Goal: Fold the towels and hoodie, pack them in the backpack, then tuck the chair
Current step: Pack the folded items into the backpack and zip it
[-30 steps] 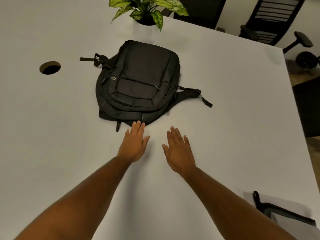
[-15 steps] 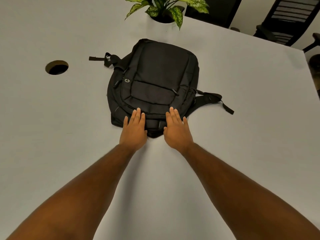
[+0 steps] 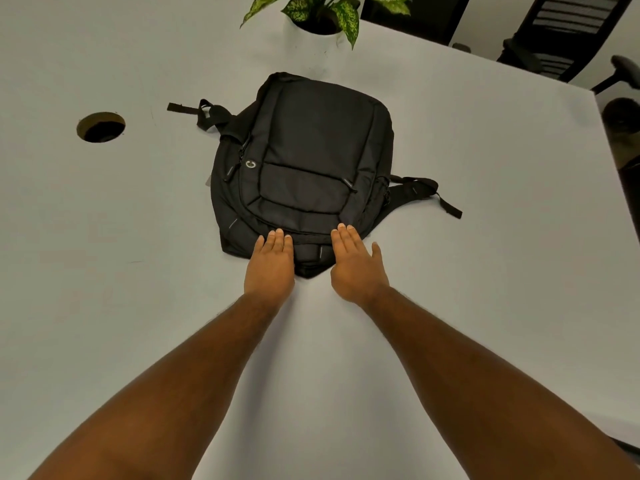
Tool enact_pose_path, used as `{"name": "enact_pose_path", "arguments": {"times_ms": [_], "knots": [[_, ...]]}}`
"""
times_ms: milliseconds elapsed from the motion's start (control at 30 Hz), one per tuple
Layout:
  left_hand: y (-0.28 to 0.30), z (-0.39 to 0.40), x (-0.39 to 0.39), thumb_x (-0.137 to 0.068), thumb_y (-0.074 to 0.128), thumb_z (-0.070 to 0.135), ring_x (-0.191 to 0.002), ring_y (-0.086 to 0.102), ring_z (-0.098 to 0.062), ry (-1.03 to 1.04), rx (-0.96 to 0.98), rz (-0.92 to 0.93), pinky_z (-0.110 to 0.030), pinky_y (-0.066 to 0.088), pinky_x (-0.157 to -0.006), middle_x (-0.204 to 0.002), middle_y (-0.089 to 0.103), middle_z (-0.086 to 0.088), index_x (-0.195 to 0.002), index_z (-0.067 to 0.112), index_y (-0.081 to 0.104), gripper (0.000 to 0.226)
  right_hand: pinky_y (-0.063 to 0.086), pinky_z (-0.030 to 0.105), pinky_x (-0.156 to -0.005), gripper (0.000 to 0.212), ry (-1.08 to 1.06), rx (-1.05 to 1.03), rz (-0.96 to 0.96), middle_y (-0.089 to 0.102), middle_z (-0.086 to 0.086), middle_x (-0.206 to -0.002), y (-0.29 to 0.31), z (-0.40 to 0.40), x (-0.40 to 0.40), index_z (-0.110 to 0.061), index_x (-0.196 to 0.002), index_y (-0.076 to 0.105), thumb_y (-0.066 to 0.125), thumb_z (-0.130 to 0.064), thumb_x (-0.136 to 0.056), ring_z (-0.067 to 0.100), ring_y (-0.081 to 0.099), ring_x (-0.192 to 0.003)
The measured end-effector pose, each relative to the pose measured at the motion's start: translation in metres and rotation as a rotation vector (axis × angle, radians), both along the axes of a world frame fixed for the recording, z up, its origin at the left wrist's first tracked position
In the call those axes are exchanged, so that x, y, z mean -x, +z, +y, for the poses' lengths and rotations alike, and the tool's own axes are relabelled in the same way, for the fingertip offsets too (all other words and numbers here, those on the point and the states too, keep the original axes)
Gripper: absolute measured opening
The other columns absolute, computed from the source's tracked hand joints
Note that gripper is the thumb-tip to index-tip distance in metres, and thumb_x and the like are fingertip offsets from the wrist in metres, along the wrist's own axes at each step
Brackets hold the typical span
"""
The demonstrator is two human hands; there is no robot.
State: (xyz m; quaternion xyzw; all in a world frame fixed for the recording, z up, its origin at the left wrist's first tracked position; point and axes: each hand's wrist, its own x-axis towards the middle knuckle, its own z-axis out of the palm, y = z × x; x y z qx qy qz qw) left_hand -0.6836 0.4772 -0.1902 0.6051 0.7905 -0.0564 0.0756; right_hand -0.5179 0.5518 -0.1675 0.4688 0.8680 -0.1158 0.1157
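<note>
- Your left hand (image 3: 269, 263) lies flat, palm down, on the near end of the black backpack (image 3: 304, 161); its fingers are straight and close together, their tips on the fabric just left of the bag's middle.
- Your right hand (image 3: 356, 263) lies flat in the same way just beside it, fingers straight on the near end of the bag, with the outermost finger spread a little to the right, over the tabletop.
- Neither hand grips anything: both only rest on the backpack, with a narrow strip of black fabric showing between them.
- The backpack lies on its back in the middle of the white table (image 3: 104, 271), front pocket facing up, zips drawn closed as far as you can see.
- One shoulder strap (image 3: 204, 114) trails out to the far left of the bag, and another strap (image 3: 429, 194) runs out on the right side, both flat on the table.
- A round cable hole (image 3: 101, 127) sits in the tabletop well to the left of the backpack.
- A potted plant (image 3: 320, 19) in a white pot stands at the far edge, just beyond the bag.
- A black office chair (image 3: 568, 32) stands past the far right corner of the table.
</note>
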Motion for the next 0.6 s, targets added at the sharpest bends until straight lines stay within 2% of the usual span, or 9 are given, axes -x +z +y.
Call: {"name": "enact_pose_path", "arguments": {"times_ms": [600], "knots": [[0.012, -0.09, -0.105, -0.109, 0.038, 0.025, -0.156, 0.008, -0.029, 0.019, 0.069, -0.073, -0.042, 0.004, -0.126, -0.169, 0.009, -0.015, -0.161, 0.007, 0.006, 0.063, 0.011, 0.057, -0.123, 0.075, 0.047, 0.081, -0.068, -0.015, -0.001, -0.169, 0.01, -0.082, -0.105, -0.019, -0.161, -0.009, 0.036, -0.024, -0.102, 0.016, -0.012, -0.155]]}}
